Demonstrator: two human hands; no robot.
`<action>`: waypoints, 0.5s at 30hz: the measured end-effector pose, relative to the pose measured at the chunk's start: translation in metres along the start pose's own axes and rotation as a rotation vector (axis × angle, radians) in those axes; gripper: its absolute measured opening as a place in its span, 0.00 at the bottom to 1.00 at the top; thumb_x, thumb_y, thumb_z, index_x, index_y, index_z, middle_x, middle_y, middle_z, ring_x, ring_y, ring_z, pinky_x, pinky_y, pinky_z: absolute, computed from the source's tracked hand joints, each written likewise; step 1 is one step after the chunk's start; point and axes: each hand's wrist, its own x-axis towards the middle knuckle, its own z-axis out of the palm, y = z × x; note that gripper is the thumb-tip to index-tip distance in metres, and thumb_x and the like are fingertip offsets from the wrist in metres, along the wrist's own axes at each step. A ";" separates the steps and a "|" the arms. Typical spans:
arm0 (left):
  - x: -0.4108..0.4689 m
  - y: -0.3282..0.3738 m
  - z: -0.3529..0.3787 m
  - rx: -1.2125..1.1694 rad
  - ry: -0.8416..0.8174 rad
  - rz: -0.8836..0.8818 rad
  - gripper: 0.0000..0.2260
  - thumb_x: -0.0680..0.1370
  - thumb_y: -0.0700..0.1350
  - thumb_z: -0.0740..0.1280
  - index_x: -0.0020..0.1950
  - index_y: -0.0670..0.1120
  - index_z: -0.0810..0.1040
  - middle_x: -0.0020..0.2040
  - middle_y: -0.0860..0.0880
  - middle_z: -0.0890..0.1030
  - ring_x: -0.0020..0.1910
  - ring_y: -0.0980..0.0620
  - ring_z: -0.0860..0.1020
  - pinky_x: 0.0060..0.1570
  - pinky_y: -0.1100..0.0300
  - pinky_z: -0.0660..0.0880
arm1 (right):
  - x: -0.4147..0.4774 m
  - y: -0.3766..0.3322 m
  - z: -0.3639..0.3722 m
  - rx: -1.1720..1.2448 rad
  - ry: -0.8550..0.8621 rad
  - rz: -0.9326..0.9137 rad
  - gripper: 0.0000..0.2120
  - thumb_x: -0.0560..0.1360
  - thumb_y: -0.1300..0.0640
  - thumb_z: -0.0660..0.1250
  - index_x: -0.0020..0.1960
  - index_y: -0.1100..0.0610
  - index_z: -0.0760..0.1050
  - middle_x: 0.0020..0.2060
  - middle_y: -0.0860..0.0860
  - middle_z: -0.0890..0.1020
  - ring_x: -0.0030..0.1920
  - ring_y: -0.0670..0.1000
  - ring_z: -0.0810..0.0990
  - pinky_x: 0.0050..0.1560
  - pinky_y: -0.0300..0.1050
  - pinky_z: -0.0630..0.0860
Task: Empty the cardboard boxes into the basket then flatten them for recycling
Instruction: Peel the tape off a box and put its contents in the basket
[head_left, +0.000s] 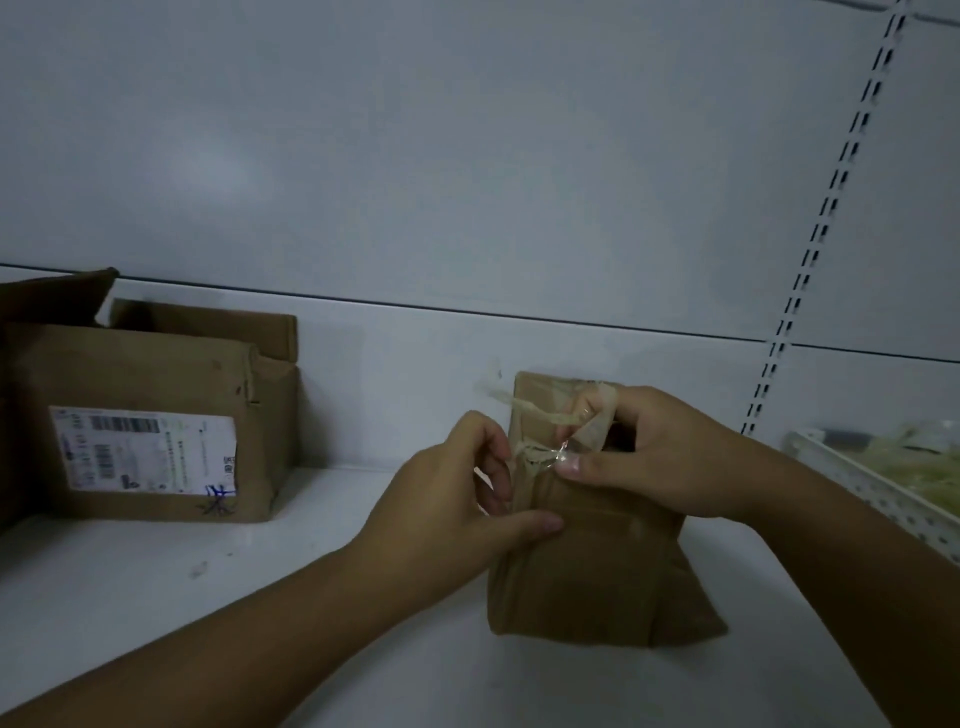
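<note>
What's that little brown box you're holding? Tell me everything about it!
The small cardboard box is brown, crumpled and soft-looking, and stands upright on the white shelf. Clear tape is peeling off its top in wrinkled strips. The left hand grips its left side, thumb on the front, while the right hand pinches the tape near the top.

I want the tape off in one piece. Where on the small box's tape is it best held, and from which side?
Probably the lifted, crumpled end of the tape atop the small box, from the right, where the right hand pinches it: it stands clear of the cardboard. The left hand steadies the box's left edge.
</note>
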 end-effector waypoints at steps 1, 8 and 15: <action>-0.001 -0.001 -0.001 0.000 -0.004 0.004 0.18 0.63 0.57 0.76 0.42 0.54 0.70 0.38 0.55 0.80 0.37 0.59 0.79 0.39 0.56 0.80 | 0.000 0.001 0.000 0.003 -0.003 0.001 0.04 0.70 0.53 0.71 0.40 0.50 0.77 0.39 0.43 0.81 0.42 0.41 0.79 0.44 0.35 0.76; 0.003 -0.021 -0.005 -0.307 -0.203 -0.114 0.18 0.68 0.53 0.74 0.56 0.55 0.76 0.49 0.54 0.81 0.45 0.59 0.80 0.51 0.57 0.79 | 0.000 0.000 -0.002 0.022 -0.041 -0.019 0.05 0.66 0.49 0.70 0.39 0.47 0.76 0.37 0.41 0.79 0.38 0.39 0.77 0.38 0.28 0.70; -0.011 -0.017 0.015 -0.437 0.068 -0.031 0.16 0.74 0.33 0.68 0.59 0.45 0.80 0.54 0.48 0.81 0.51 0.59 0.80 0.45 0.71 0.75 | 0.001 -0.004 -0.009 0.109 -0.138 -0.048 0.12 0.63 0.54 0.74 0.36 0.37 0.78 0.46 0.48 0.82 0.47 0.47 0.80 0.46 0.32 0.75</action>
